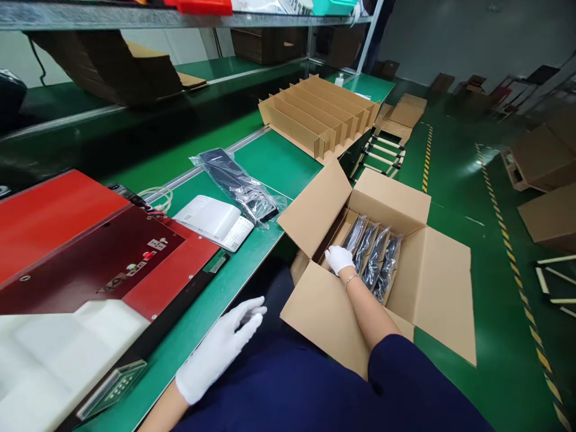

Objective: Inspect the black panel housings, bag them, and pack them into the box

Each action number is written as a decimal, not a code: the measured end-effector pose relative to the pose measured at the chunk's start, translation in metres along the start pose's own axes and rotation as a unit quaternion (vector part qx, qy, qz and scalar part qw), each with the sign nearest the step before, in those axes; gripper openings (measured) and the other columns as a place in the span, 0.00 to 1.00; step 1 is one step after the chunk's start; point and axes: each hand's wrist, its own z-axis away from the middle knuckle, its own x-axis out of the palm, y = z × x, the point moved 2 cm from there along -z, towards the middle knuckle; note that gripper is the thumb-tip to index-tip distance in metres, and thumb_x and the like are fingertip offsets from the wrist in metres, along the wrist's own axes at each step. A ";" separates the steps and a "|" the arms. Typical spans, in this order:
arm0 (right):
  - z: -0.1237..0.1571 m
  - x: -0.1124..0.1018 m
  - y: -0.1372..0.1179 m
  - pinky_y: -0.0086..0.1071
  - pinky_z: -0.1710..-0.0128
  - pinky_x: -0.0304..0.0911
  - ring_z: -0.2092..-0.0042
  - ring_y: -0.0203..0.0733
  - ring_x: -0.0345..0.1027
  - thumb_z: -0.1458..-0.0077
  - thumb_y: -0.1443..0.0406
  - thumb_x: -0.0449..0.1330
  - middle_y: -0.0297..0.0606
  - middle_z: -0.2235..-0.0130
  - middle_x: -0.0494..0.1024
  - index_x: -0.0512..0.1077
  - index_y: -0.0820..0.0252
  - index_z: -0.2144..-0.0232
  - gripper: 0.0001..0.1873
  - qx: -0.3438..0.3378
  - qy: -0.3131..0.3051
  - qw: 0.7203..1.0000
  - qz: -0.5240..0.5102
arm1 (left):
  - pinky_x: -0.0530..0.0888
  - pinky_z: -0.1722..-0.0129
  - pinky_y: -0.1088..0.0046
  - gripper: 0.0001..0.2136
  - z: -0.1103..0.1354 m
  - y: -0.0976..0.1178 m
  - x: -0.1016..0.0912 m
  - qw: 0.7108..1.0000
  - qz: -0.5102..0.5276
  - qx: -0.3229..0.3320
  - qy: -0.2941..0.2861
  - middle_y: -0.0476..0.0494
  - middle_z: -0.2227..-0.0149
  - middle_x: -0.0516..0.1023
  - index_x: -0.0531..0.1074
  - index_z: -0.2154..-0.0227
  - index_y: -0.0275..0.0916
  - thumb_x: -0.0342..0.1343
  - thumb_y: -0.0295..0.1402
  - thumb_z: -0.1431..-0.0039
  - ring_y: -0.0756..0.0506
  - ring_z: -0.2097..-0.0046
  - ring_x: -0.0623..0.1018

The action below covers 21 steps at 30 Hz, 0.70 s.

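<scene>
My right hand [339, 259], in a white glove, reaches into an open cardboard box [443, 291]. Its fingers are curled beside a cardboard divider, and what they hold, if anything, is hidden. Several dark parts in clear plastic bags [377, 255] stand on edge in the slots to the right of that hand. My left hand [225, 342], also gloved, hovers by the bench edge with fingers stretched out and nothing in them. Farther along the green bench [288, 159] lies a bagged dark flat part [236, 183], beside a white booklet [213, 219].
A cardboard divider grid [317, 114] sits at the bench's far end. On the left is a red machine [90, 240] with a white block [67, 354] in front. A metal shelf [189, 19] spans overhead. Striped tape [504, 234] marks the floor at right.
</scene>
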 end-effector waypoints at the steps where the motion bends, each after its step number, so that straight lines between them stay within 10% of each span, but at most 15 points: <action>1: 0.013 -0.003 -0.005 0.45 0.42 0.67 0.47 0.41 0.70 0.32 0.55 0.56 0.44 0.51 0.75 0.73 0.66 0.52 0.19 -0.018 0.021 0.999 -0.036 | 0.74 0.41 0.62 0.30 0.001 -0.001 -0.003 1.000 0.001 -0.006 0.005 0.36 0.43 0.78 0.67 0.40 0.38 0.49 0.54 0.36 0.40 0.43 0.78; 7: 0.079 -0.032 -0.054 0.30 0.39 0.66 0.47 0.33 0.73 0.30 0.58 0.50 0.36 0.49 0.78 0.76 0.57 0.51 0.18 -0.229 0.109 0.933 -0.256 | 0.73 0.40 0.59 0.30 -0.003 0.003 -0.010 0.999 0.023 0.009 0.026 0.36 0.44 0.78 0.67 0.41 0.39 0.49 0.55 0.37 0.39 0.43 0.78; 12: 0.046 -0.089 -0.094 0.32 0.41 0.69 0.48 0.36 0.74 0.28 0.56 0.39 0.43 0.46 0.76 0.70 0.63 0.42 0.27 -0.313 0.162 0.875 -0.331 | 0.73 0.42 0.61 0.25 0.000 0.003 -0.005 0.997 0.025 0.063 0.030 0.38 0.48 0.80 0.71 0.45 0.39 0.49 0.51 0.36 0.40 0.47 0.80; 21: -0.053 -0.141 -0.230 0.47 0.39 0.65 0.45 0.43 0.69 0.36 0.56 0.61 0.45 0.49 0.75 0.73 0.66 0.51 0.20 -0.269 0.069 0.948 -0.155 | 0.74 0.47 0.62 0.24 0.017 -0.009 -0.016 0.994 0.019 0.062 0.090 0.40 0.52 0.81 0.73 0.45 0.39 0.48 0.47 0.35 0.41 0.51 0.80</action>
